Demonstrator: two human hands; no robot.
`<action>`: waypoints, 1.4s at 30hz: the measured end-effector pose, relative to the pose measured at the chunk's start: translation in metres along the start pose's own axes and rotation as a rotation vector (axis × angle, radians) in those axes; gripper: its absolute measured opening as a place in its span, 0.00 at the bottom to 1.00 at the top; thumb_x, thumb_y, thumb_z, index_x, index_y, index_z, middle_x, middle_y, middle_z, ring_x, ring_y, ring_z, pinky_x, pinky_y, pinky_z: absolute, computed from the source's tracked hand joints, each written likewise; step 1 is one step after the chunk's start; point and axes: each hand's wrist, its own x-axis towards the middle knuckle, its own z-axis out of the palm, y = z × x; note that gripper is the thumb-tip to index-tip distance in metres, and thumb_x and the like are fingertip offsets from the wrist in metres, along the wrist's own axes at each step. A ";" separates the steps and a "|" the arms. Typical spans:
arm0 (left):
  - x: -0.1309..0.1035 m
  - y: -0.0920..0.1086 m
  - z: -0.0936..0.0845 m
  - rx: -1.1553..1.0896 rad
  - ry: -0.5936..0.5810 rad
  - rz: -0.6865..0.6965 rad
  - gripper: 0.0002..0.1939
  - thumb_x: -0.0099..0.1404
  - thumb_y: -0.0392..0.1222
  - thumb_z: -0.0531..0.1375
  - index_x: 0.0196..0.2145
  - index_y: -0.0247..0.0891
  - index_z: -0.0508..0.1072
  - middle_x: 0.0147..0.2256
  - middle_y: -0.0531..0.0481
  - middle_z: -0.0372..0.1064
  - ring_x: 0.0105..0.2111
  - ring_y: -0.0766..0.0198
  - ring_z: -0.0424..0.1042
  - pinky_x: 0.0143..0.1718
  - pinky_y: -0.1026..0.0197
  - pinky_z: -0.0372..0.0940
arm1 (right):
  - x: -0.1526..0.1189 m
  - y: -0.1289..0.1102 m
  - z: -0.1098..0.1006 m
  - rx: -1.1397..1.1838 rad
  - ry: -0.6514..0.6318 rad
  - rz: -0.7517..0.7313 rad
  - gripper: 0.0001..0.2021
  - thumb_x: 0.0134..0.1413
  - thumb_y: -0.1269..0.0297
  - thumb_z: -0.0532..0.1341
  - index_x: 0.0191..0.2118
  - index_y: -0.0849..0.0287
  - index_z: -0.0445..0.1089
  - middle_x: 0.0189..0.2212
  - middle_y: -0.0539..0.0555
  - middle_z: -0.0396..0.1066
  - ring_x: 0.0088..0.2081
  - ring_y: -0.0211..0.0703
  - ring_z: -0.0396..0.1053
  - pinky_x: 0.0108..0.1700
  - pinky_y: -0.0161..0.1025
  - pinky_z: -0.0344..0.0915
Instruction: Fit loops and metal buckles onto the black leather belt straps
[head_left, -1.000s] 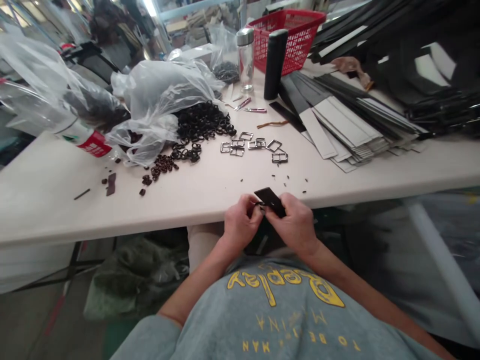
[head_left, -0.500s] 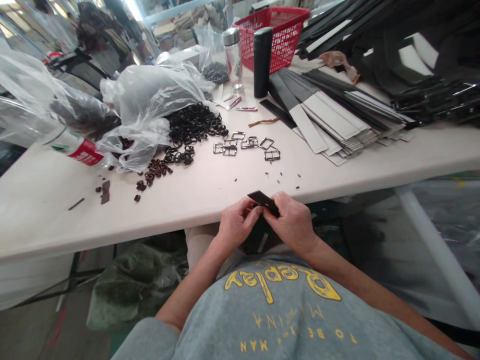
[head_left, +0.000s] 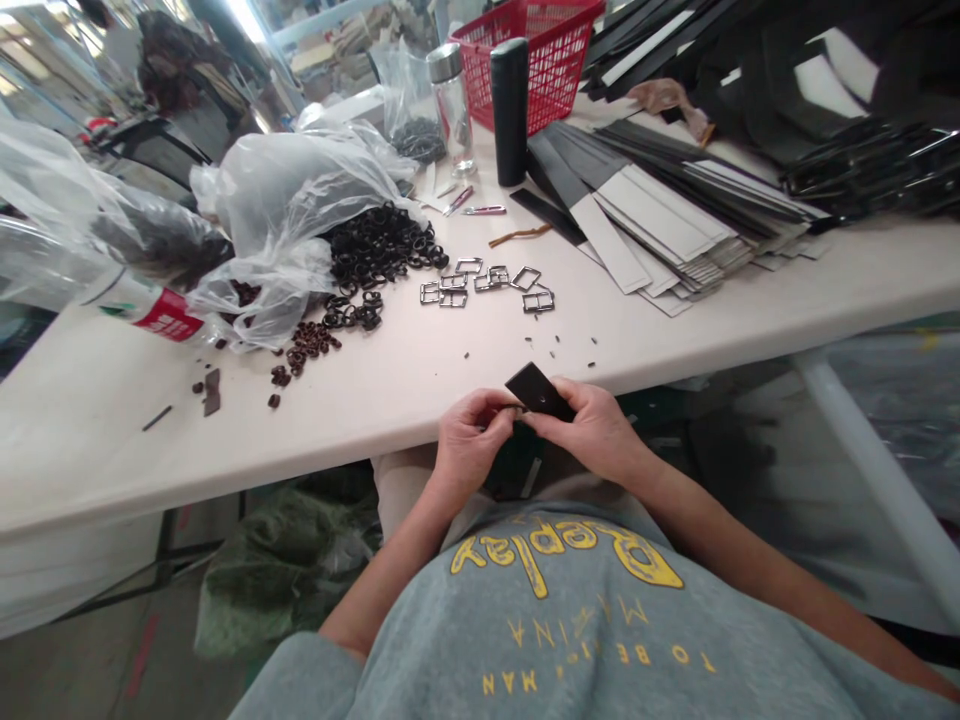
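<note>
My right hand (head_left: 600, 428) is closed on a flat black strap (head_left: 534, 386) at the table's front edge. The strap's squared end points up and left, and a small pale slot shows in its face. My left hand (head_left: 466, 440) is pinched just left of the strap, fingertips almost meeting those of my right hand. Something small and dark pokes out of that pinch; its kind is hidden by the fingers. Beyond the hands, several metal buckles (head_left: 538, 300) lie on the white table (head_left: 375, 400), with tiny dark bits scattered nearer to me.
Black loops (head_left: 382, 245) and small brown loops (head_left: 311, 343) spill from plastic bags (head_left: 262, 180) on the left. Black and white strips (head_left: 667, 225) are stacked at the right. A black flask (head_left: 509, 115), a glass bottle (head_left: 454, 115) and a red basket (head_left: 559, 75) stand behind.
The strap has turned so that more of its flat face and slot shows. My right hand has shifted slightly right, and a small gap has opened between the hands. The camera view has shifted a little.
</note>
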 end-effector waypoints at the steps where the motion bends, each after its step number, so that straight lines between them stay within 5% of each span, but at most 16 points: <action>1: 0.000 -0.001 0.001 -0.001 0.011 0.003 0.05 0.60 0.41 0.62 0.34 0.37 0.76 0.26 0.54 0.71 0.24 0.70 0.66 0.28 0.66 0.65 | 0.000 0.000 0.000 0.062 -0.024 0.020 0.07 0.50 0.61 0.63 0.33 0.59 0.72 0.25 0.47 0.70 0.29 0.39 0.66 0.31 0.34 0.61; 7: -0.001 -0.004 0.007 -0.045 0.053 0.011 0.07 0.60 0.43 0.63 0.33 0.38 0.69 0.27 0.55 0.68 0.26 0.70 0.68 0.29 0.67 0.66 | -0.006 -0.006 0.007 0.086 0.058 -0.029 0.12 0.48 0.64 0.64 0.41 0.57 0.73 0.33 0.49 0.76 0.34 0.42 0.71 0.38 0.37 0.66; 13: -0.005 0.003 0.010 -0.151 -0.009 -0.050 0.13 0.59 0.46 0.66 0.37 0.38 0.70 0.30 0.54 0.72 0.29 0.69 0.72 0.32 0.66 0.68 | -0.006 -0.002 0.007 -0.090 0.213 -0.068 0.07 0.50 0.66 0.62 0.38 0.57 0.72 0.28 0.49 0.74 0.29 0.41 0.69 0.34 0.35 0.64; 21: 0.006 0.014 -0.007 -0.100 -0.244 -0.253 0.19 0.59 0.56 0.65 0.33 0.36 0.73 0.29 0.52 0.72 0.30 0.67 0.73 0.32 0.66 0.67 | -0.007 -0.001 -0.007 -0.087 0.109 -0.194 0.05 0.56 0.66 0.62 0.39 0.56 0.74 0.31 0.49 0.76 0.33 0.42 0.72 0.37 0.35 0.65; 29: 0.005 0.017 -0.005 -0.146 -0.353 -0.273 0.17 0.51 0.50 0.72 0.27 0.35 0.74 0.25 0.54 0.69 0.26 0.70 0.65 0.30 0.67 0.61 | -0.010 0.010 -0.003 -0.029 0.167 -0.072 0.07 0.50 0.69 0.60 0.36 0.57 0.74 0.29 0.49 0.75 0.31 0.42 0.70 0.36 0.36 0.64; 33: 0.002 0.013 0.001 -0.161 -0.424 -0.390 0.18 0.52 0.53 0.71 0.29 0.35 0.74 0.26 0.52 0.72 0.28 0.67 0.72 0.31 0.65 0.64 | -0.010 0.012 -0.002 -0.044 0.118 -0.060 0.03 0.50 0.69 0.59 0.30 0.58 0.70 0.25 0.48 0.69 0.28 0.40 0.66 0.32 0.35 0.60; 37: 0.000 0.006 0.007 -0.255 -0.351 -0.469 0.17 0.52 0.51 0.71 0.29 0.36 0.74 0.26 0.52 0.73 0.28 0.65 0.75 0.31 0.65 0.66 | -0.009 0.011 -0.005 -0.098 0.088 -0.092 0.03 0.51 0.68 0.57 0.31 0.57 0.68 0.25 0.48 0.67 0.27 0.39 0.64 0.31 0.34 0.58; 42: 0.001 0.007 0.008 -0.375 -0.195 -0.405 0.14 0.50 0.46 0.72 0.28 0.35 0.75 0.26 0.52 0.75 0.25 0.70 0.73 0.30 0.68 0.66 | -0.008 0.009 -0.015 -0.245 0.098 -0.105 0.05 0.52 0.62 0.59 0.33 0.57 0.68 0.25 0.49 0.68 0.27 0.40 0.65 0.31 0.35 0.58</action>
